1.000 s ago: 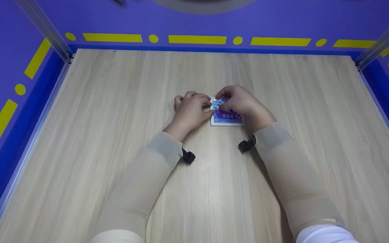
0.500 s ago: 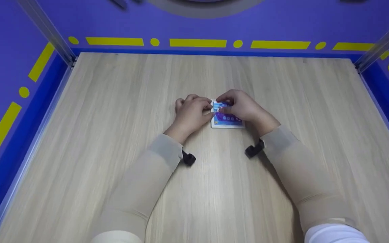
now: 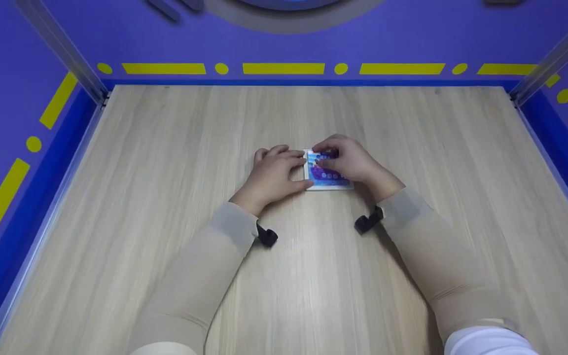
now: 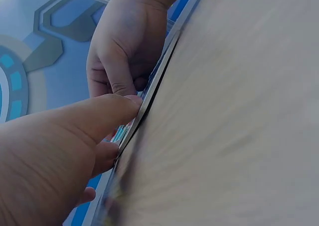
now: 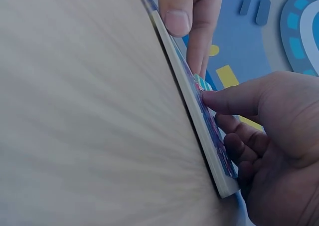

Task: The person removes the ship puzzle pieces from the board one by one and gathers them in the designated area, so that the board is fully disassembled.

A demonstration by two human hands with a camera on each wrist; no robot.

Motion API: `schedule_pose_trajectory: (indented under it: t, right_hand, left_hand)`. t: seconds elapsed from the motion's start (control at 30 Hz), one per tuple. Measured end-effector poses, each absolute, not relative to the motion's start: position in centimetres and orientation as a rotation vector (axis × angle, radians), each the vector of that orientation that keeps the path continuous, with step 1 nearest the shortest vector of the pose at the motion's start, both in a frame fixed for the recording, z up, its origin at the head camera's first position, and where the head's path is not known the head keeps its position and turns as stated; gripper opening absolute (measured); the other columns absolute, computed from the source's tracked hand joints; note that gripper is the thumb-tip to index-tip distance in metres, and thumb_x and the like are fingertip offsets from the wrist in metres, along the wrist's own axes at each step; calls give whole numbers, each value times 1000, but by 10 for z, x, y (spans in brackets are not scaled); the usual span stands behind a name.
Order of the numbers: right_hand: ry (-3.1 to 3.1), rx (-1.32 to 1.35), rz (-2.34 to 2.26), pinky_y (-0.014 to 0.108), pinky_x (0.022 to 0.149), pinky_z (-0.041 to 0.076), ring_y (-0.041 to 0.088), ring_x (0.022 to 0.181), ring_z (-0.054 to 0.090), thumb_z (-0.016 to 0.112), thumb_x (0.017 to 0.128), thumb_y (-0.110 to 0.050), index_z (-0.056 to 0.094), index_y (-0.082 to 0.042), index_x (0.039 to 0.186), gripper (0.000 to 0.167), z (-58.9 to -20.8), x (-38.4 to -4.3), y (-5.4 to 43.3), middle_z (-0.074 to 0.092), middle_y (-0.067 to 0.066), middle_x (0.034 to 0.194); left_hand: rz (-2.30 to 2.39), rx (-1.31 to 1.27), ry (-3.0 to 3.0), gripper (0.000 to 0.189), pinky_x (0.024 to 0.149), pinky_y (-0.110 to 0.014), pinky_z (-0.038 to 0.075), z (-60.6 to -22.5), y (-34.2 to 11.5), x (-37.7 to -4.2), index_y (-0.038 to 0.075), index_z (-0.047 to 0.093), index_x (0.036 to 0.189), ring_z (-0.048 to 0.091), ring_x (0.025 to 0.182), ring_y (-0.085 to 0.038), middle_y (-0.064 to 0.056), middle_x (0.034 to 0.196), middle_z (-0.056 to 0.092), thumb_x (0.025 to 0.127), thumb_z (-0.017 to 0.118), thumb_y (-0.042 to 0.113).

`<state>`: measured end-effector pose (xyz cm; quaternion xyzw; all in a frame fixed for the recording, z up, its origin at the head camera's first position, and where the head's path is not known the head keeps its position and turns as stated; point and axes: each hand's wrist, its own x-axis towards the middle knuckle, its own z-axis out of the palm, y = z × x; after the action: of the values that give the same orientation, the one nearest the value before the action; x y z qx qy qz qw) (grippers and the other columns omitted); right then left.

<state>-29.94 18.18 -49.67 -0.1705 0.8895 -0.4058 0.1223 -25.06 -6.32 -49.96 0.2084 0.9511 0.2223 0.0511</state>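
Observation:
A small square picture board [image 3: 331, 188], with a white border and a blue and purple boat picture, lies flat on the table. My left hand [image 3: 275, 175] rests at its left side, thumb straight on the near-left corner and fingers spread along the left edge. Over the picture's upper part, my right hand [image 3: 354, 159] pinches with thumb and index finger at a small striped piece [image 5: 200, 82], which sticks up a little from the board in the right wrist view. That hand's other fingers curl in and cover the board's right part. How the piece sits underneath is hidden.
The wood-grain table [image 3: 284, 276] carries the board near its middle. Blue-purple walls [image 3: 284, 47] with yellow dashes and dots close in the back and both sides. A black wrist camera mount [image 3: 267, 236] hangs from the left sleeve, another from the right.
My left thumb has slid toward the near-left corner of the board, opening wider from the fingers. The right hand stays over the picture with slight shifts. The head view has tilted up slightly.

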Motion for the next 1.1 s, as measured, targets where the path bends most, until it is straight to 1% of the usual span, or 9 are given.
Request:
schedule_pose_trajectory:
  t: [0.17, 0.3, 0.53, 0.77, 0.9, 1.1]
  right_hand:
    - [2597, -477, -1226, 44, 103, 49, 29, 115, 62, 80, 104, -10, 79, -8, 138, 34, -499, -299, 183, 74, 15, 137]
    - [2593, -465, -1245, 47, 107, 50, 30, 118, 64, 81, 103, -9, 81, -7, 134, 32, -500, -298, 184, 75, 16, 136]
    - [2581, -494, -1255, 51, 113, 52, 33, 125, 66, 83, 102, -9, 81, -8, 135, 33, -498, -299, 184, 75, 16, 139]
    - [2603, -485, -1248, 49, 108, 53, 31, 117, 67, 84, 102, -15, 82, -9, 134, 33, -500, -301, 187, 78, 15, 131]
    - [2628, -479, -1224, 51, 109, 55, 31, 117, 69, 84, 102, -16, 82, -8, 133, 32, -501, -300, 186, 78, 16, 130]
    - [2647, -461, -1216, 51, 108, 55, 31, 115, 68, 84, 102, -19, 83, -9, 131, 31, -499, -300, 183, 79, 14, 128]
  left_hand:
    - [691, 632, 2889, 70, 133, -62, 21, -501, -63, -250, 21, 69, 157, 39, 170, -29, 5, 173, 58, 102, 77, 63]
    - [694, 639, 2881, 70, 133, -63, 20, -501, -64, -249, 21, 69, 157, 38, 171, -30, 5, 174, 57, 102, 77, 63]
    - [699, 630, 2891, 70, 133, -65, 20, -504, -65, -250, 22, 69, 158, 37, 171, -30, 6, 174, 56, 102, 76, 64]
    - [728, 630, 2877, 66, 134, -66, 18, -504, -63, -250, 22, 70, 156, 34, 173, -30, 6, 174, 57, 104, 75, 63]
    - [724, 626, 2874, 67, 135, -67, 17, -505, -64, -250, 22, 69, 157, 33, 173, -30, 6, 175, 56, 104, 75, 63]
    - [709, 623, 2881, 67, 134, -67, 18, -504, -65, -250, 22, 69, 157, 33, 174, -30, 6, 175, 55, 104, 75, 62]
